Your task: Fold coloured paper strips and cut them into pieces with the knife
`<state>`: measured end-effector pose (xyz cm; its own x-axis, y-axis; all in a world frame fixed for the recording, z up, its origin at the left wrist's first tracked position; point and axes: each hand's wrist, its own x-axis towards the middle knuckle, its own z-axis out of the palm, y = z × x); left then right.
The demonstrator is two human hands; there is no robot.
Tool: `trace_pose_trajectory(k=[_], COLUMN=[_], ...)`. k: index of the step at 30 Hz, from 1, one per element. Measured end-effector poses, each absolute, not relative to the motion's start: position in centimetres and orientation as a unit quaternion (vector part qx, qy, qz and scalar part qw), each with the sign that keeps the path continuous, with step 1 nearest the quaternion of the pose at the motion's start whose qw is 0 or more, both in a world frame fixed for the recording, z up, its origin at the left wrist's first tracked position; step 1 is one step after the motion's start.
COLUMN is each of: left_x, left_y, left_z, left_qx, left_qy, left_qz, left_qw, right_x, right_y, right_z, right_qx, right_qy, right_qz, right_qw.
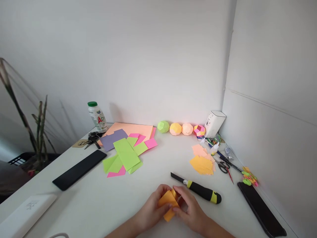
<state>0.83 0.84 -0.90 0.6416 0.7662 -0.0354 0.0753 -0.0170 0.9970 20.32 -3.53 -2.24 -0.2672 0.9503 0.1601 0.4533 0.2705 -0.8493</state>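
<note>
A: Where does the folded orange paper lie?

B: Near centre of the white table, between the left hand and the right hand, nearer than the utility knife.

A: And the grip?

B: Both hands pinch the paper, thumbs on the near side; the fingers beyond are partly hidden.

A: How should it handle?

B: Probably light, thin, easily creased; best held gently by its folded edges, since firm pressure could flatten the form.
</note>
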Motion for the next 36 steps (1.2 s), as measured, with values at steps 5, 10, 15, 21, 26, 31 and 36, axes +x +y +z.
trace_pose_trajectory(k=[5, 10, 15, 21, 26, 31, 36], left_x=[1.0, 0.4, -2.5, -5.5, -5.8, -5.9, -5.9], left_y=[0.8, 1.9, 5.1, 8.5, 8.8, 8.6, 8.7], left_z=[-1.2, -1.6, -1.1, -3.0, -3.6, -3.1, -3.1], left_qx=[0.639, 0.667, 0.784, 0.779, 0.769, 0.764, 0.758], left_qy=[0.330, 0.367, 0.449, 0.600, 0.632, 0.640, 0.649], left_qz=[0.292, 0.307, 0.373, 0.183, 0.094, 0.083, 0.054], left_qw=[0.631, 0.571, 0.211, -0.014, 0.012, -0.017, -0.020], right_x=[20.4, 21.2, 26.2, 31.7, 29.2, 26.1, 26.0], right_y=[-3.3, -2.7, -0.9, 1.1, 0.0, -1.5, -1.3], right_z=[-2.1, -1.5, -0.6, -1.2, -1.2, -0.6, -1.4], right_qx=[-0.488, -0.535, -0.645, -0.729, -0.626, -0.569, -0.569], right_qy=[-0.626, -0.573, -0.512, -0.550, -0.714, -0.802, -0.804], right_qz=[0.471, 0.453, 0.262, 0.045, -0.020, 0.043, 0.019], right_qw=[0.385, 0.425, 0.503, 0.406, 0.313, 0.177, 0.174])
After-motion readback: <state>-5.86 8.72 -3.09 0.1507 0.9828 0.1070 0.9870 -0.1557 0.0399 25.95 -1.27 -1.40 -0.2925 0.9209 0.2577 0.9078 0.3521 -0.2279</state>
